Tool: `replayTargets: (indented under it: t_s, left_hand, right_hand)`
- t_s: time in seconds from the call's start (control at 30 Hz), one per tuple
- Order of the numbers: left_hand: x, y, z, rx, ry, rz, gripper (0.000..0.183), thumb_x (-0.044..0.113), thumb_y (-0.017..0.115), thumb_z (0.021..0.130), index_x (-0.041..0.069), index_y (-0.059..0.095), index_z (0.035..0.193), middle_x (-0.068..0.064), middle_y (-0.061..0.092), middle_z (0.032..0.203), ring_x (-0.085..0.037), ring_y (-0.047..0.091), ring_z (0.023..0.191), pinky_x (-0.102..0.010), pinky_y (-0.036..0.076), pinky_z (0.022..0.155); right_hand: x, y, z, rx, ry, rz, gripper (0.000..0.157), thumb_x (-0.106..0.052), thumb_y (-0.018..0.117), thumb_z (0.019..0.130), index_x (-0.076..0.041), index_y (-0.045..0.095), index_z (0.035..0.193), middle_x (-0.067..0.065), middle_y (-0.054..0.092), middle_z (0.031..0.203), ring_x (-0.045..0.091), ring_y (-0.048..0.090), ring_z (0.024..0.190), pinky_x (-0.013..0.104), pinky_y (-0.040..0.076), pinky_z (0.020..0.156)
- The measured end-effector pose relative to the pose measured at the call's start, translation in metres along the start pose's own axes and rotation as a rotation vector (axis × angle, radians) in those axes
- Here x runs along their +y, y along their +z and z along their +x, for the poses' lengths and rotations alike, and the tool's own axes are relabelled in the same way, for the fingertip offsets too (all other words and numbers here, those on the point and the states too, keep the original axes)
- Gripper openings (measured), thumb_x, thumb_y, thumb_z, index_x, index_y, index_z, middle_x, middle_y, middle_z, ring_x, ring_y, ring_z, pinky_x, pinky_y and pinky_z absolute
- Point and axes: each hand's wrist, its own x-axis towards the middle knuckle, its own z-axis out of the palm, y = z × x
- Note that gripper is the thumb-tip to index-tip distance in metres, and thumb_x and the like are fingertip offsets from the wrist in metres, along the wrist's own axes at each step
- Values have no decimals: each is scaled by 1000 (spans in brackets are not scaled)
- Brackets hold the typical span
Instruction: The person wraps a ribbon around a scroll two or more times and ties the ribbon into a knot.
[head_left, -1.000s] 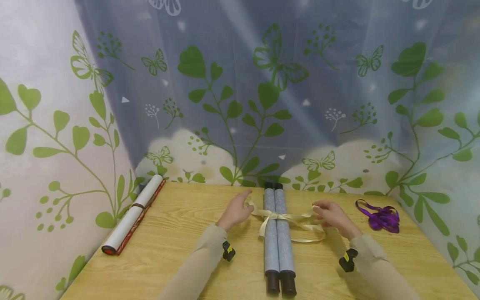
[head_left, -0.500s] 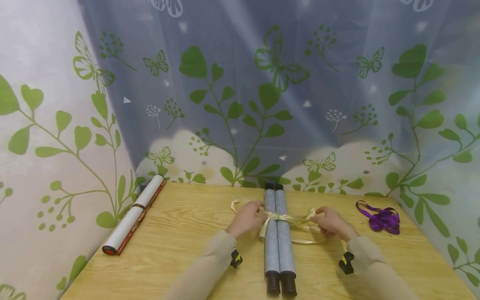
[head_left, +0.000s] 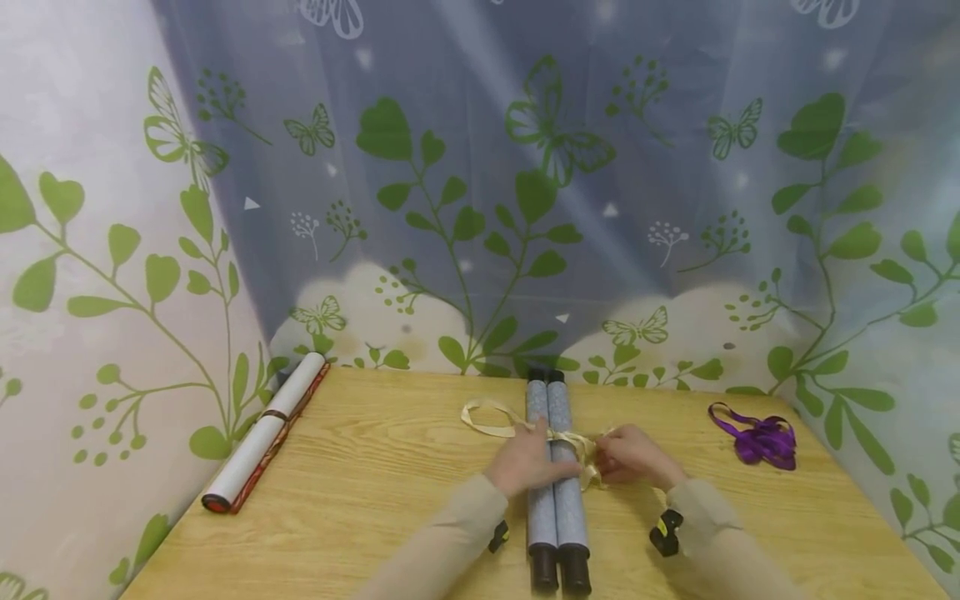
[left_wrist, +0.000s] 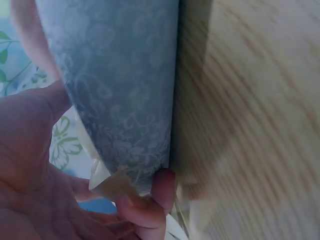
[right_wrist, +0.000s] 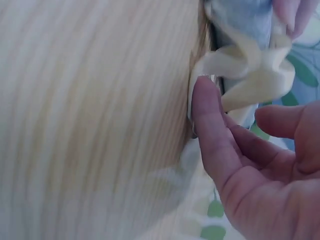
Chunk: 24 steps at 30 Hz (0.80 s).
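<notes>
Two pale blue patterned scrolls [head_left: 542, 508] with dark end knobs lie side by side on the wooden table. A cream ribbon [head_left: 576, 442] goes around their middle, with a loop out to the left. My left hand [head_left: 528, 462] holds the scrolls, its thumb laid across the top. In the left wrist view its fingertips [left_wrist: 145, 210] curl against the lower side of a scroll [left_wrist: 115, 90], beside the ribbon [left_wrist: 112, 185]. My right hand [head_left: 633, 457] is at the ribbon's right side. In the right wrist view its index finger is extended against the ribbon [right_wrist: 265, 82], thumb apart.
A white scroll with red edging and a brown tie [head_left: 262, 437] lies along the table's left side. A bundled purple ribbon [head_left: 765, 442] lies at the right. A leaf-patterned curtain [head_left: 480, 208] stands behind the table [head_left: 390, 442].
My left hand has moved right from the ribbon's left end onto the scrolls, leaving a loop on the table. The right hand has come left, closer to the scrolls.
</notes>
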Motion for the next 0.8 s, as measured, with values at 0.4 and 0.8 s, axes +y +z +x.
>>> replayTargets:
  t_s: [0.4,0.8]
  left_hand:
    - [6,5,0,15,-24,53,108,70,68,76,-2,33,149,-36,46,137,-44,63,105,-47,55,83]
    - [5,1,1,59,-63,384,105,68,67,76,-4,35,146,-28,60,114,-32,66,91,-38,56,73]
  right_hand:
    - [-11,32,7,24,36,95,41,-25,34,106,3,62,96,4,59,73,13,59,67,29,55,64]
    - [-19,48,7,-51,35,189,68,-47,21,107,10,60,110,13,67,92,18,67,81,35,58,76]
